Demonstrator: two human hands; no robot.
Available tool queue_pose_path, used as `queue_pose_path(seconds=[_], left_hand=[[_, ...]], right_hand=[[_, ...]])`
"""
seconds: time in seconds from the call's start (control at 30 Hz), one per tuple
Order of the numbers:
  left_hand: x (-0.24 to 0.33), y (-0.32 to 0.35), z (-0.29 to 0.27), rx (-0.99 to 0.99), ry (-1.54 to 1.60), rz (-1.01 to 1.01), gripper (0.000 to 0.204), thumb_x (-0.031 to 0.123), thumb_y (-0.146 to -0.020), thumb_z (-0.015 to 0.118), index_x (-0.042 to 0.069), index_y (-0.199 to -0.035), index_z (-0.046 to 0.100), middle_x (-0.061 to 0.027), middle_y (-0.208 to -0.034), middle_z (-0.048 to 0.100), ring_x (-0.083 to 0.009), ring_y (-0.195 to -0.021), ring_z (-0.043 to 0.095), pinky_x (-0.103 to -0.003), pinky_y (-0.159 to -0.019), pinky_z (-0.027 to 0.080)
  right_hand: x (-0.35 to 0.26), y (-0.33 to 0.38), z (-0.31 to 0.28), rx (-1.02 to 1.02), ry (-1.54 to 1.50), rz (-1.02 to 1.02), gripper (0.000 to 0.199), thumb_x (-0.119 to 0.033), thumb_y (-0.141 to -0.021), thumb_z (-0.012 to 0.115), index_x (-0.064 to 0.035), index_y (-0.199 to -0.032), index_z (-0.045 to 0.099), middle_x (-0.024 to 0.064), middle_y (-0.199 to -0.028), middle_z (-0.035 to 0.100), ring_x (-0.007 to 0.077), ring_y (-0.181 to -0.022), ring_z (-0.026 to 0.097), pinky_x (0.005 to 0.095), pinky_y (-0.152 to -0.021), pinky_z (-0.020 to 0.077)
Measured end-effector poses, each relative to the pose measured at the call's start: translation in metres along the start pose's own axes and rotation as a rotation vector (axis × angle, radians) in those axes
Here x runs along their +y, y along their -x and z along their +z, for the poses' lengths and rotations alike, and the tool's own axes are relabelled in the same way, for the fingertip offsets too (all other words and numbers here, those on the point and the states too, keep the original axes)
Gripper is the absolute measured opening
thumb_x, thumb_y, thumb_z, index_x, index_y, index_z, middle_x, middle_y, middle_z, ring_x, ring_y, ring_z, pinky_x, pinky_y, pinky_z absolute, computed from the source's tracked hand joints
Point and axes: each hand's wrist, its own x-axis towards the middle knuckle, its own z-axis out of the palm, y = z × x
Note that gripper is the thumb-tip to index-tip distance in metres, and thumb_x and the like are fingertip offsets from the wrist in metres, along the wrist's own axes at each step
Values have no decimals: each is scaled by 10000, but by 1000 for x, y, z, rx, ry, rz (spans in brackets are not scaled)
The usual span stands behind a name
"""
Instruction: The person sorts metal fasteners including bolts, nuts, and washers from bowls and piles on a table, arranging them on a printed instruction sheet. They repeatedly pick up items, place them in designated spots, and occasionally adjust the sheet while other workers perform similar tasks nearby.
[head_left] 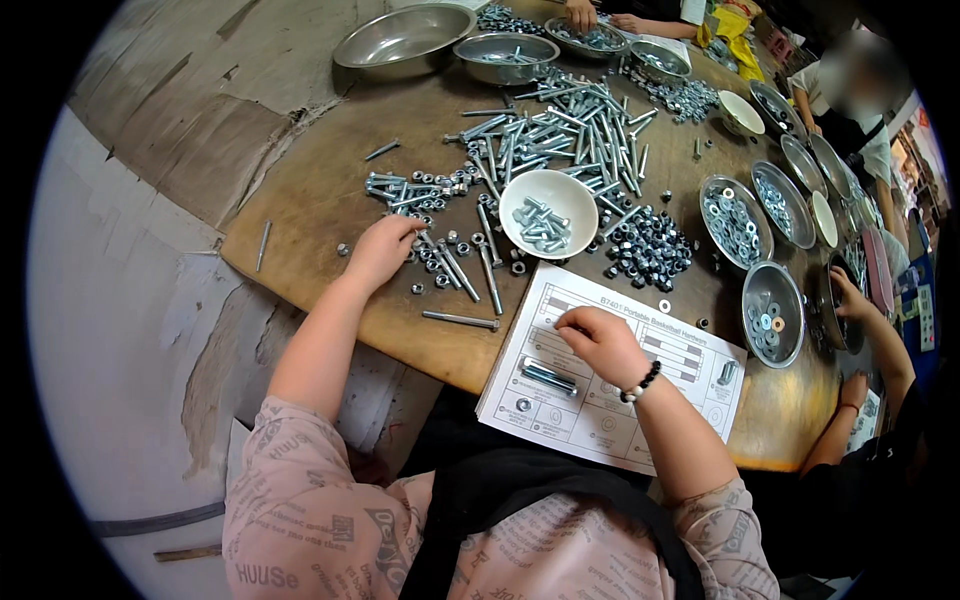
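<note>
My left hand is at the near side of loose nuts and bolts, its fingertips drawn together among them; whatever they may hold is hidden. Over a printed sheet with part drawings hovers my right hand, fingers curled and pinched; I cannot make out anything in them. A dark beaded bracelet circles that wrist. Just below it, long bolts lie side by side on the sheet, and a single nut rests near its lower left. Beyond the sheet stands a white bowl with short bolts inside.
A big bolt heap spreads behind the bowl, with dark-ringed nuts to its right. Steel bowls of washers line the right side. More steel basins stand at the far edge. Co-workers' hands work at the right and far side.
</note>
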Motion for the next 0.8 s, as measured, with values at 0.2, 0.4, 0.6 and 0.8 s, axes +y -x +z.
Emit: queue_pose_path(seconds=[0.2, 0.4, 0.6, 0.8], left_hand=[[-3, 25, 4, -42, -209, 167, 274, 98, -723, 617, 119, -996, 596, -82, -965, 535, -275, -929, 524, -370, -799, 435], [-7, 32, 6, -130, -165, -46, 325, 131, -714, 642, 122, -1032, 573, -84, -977, 525, -276, -927, 528, -379, -790, 445], [-22, 32, 13, -36, -21, -2, 179, 105, -730, 626, 55, -901, 610, -105, -804, 586, -285, -832, 560, -360, -729, 456], [-12, 31, 15, 45, -73, 40, 223, 115, -734, 627, 96, -955, 601, -89, -919, 563, -278, -844, 556, -359, -748, 452]], right_hand=[[-16, -64, 55, -62, 253, -222, 135, -168, -792, 558, -79, -879, 611, 111, -847, 571, 293, -814, 564, 376, -721, 457], [-33, -111, 100, -27, 440, -272, 161, -173, -758, 586, -79, -887, 604, 109, -884, 563, 286, -817, 576, 389, -702, 478], [-38, -126, 116, -67, 650, -228, 167, -160, -752, 600, -69, -891, 588, 135, -942, 551, 285, -830, 591, 399, -692, 493], [-41, -126, 121, -16, 628, -226, 188, -156, -760, 589, -69, -925, 561, 143, -940, 542, 281, -816, 594, 388, -671, 498]])
